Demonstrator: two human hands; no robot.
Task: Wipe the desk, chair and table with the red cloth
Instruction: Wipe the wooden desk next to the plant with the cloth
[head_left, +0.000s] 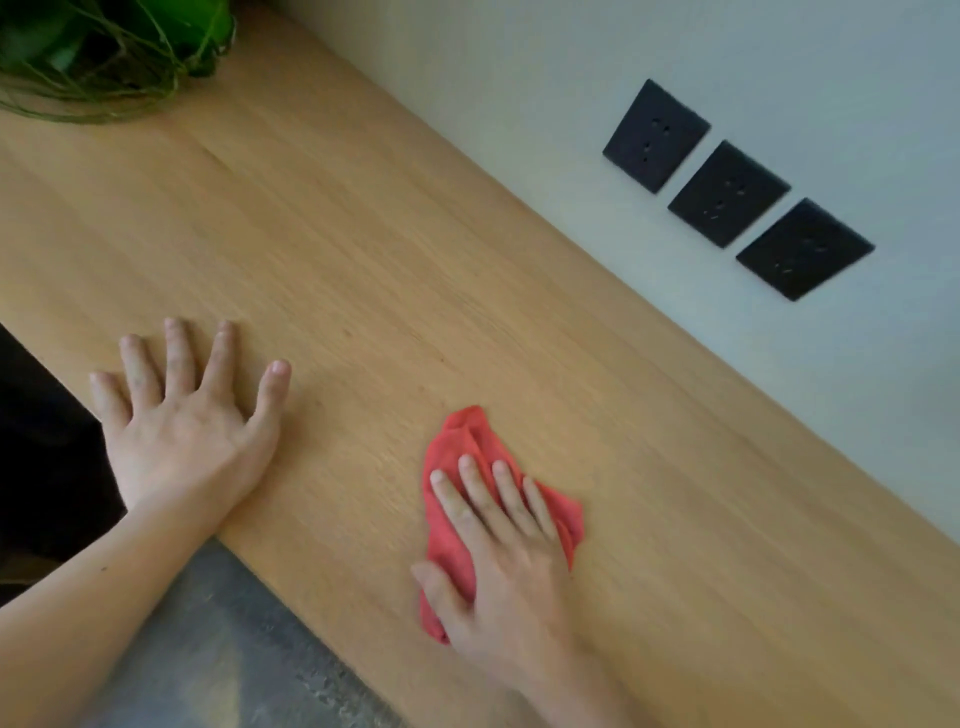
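A long wooden desk (395, 270) runs along a pale wall. The red cloth (470, 441) lies crumpled on the desk near its front edge, and my right hand (506, 566) presses flat on top of it, fingers spread over the fabric. The cloth sticks out past my fingertips and by my thumb. My left hand (182, 426) rests palm down on the bare wood to the left, fingers apart, holding nothing, close to the desk's front edge.
A green leafy plant (109, 52) stands on the desk at the far left. Three black wall sockets (727, 192) sit on the wall above the desk. Grey floor (223, 649) and a dark area (41, 457) show below the desk's front edge.
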